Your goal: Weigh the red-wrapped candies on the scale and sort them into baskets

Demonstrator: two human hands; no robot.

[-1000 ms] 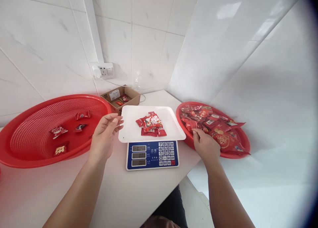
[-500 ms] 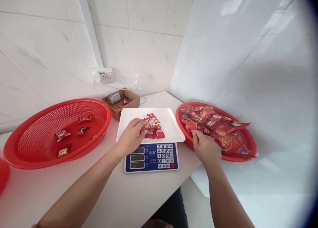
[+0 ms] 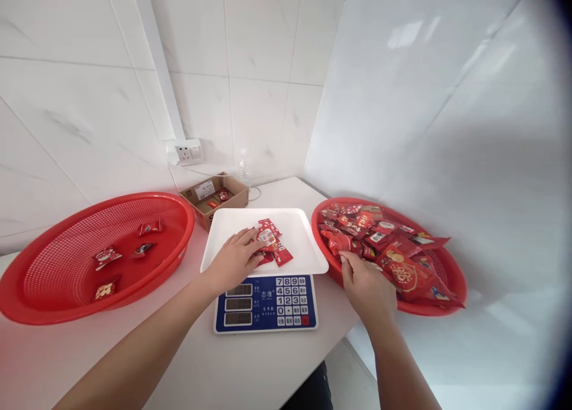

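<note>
My left hand [image 3: 236, 256] lies over a small pile of red candy packets [image 3: 268, 237] on the white tray [image 3: 301, 234] of a digital scale [image 3: 266, 306]. Its fingers are stretched out and slightly apart, with the tips touching the packets. At the near left side of a red basket [image 3: 456, 273] full of red snack packets [image 3: 378, 237], my right hand [image 3: 369, 282] has its thumb and forefinger closed together. The hand covers part of the basket's rim, and what the fingers pinch, if anything, is hidden.
A second red basket [image 3: 27, 306] at the left holds several small packets [image 3: 107, 256]. Behind the scale stand a cardboard box [image 3: 238, 196] with a few packets inside and a clear plastic bottle [image 3: 244, 165]. Tiled walls close off the back and right. A wall socket [image 3: 188, 152] has a cable.
The view has tilted up, so everything sits lower. My left hand's fingers have flattened and spread over the packets. My right hand stays at the basket's near edge. The scale's top reading has changed.
</note>
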